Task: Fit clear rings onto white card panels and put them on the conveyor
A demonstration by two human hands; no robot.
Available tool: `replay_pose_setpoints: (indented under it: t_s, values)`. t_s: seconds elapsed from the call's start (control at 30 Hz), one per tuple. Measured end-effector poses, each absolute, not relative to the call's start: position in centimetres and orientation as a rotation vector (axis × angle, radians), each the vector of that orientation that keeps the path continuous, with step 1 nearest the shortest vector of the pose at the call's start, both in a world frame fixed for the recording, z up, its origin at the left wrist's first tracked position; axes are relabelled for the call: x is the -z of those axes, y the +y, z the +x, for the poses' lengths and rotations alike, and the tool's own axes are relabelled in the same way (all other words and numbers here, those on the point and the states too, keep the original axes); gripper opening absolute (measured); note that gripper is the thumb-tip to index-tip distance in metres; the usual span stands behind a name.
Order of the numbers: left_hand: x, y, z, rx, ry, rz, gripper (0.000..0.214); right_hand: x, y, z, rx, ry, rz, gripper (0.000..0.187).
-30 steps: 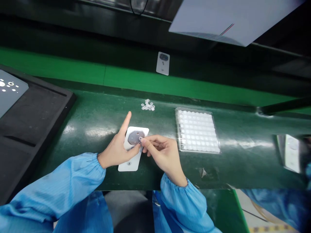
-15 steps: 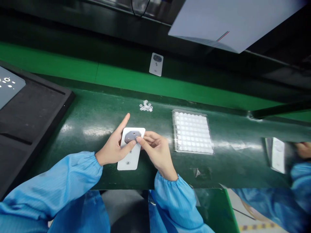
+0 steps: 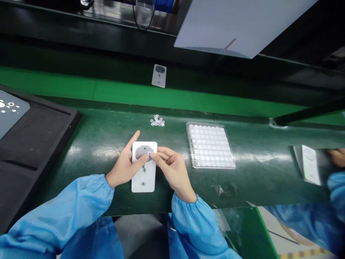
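Near the front edge of the dark green workbench, a white card lies with its long axis running near to far, roughly square to that edge, and a grey disc sits on its far end, between the two hands. The left hand clasps the card from the left side, its thumb laid across the face just below the disc and its index finger pointing off past the far left corner, a firm hold on the card. The right hand reaches in from the right, its fingertips pinched together at the disc's right rim. A tiny pale speck shows there, too small to tell what, if anything, they grasp. Just beyond the card's far end lies a small cluster of clear rings; to the right stands a clear blister tray of pale cells, well apart from the hands. Farther off, a second card rests on a bright green strip, and a black foam tray lies to the left — blue sleeves cover both forearms.
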State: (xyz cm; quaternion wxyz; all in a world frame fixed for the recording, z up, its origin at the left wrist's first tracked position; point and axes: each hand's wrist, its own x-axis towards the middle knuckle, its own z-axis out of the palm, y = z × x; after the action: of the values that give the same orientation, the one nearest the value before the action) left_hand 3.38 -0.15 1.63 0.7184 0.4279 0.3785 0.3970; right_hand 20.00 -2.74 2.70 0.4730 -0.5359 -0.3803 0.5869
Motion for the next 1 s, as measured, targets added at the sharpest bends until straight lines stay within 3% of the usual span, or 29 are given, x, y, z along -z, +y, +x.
replay_pose_setpoints:
  t_s: [0.17,0.33,0.53,0.83,1.0]
  values:
    - [-1.4,0.0,3.3,-0.883,0.909,0.99,0.095,-2.7,-3.0,19.9,-1.431,-0.988,-1.322,0.043]
    - [-0.9,-0.3,3.3,-0.88,0.965,1.086,0.087,-2.7,-3.3,19.5,-1.17,-1.1,-1.423,0.041]
    - [-0.6,-0.7,3.2,-0.93,0.996,1.166,0.075,-2.0,-3.4,18.7,-1.22,-1.013,-1.378,0.035]
    - [-1.3,-0.4,3.4,-0.936,1.038,1.004,0.077,-1.3,-3.6,19.6,-1.296,-1.044,-1.292,0.043]
    - [-3.6,6.2,2.3,-1.113,1.003,0.867,0.082,0.3,-5.0,21.9,-1.1,-1.097,-1.345,0.04]
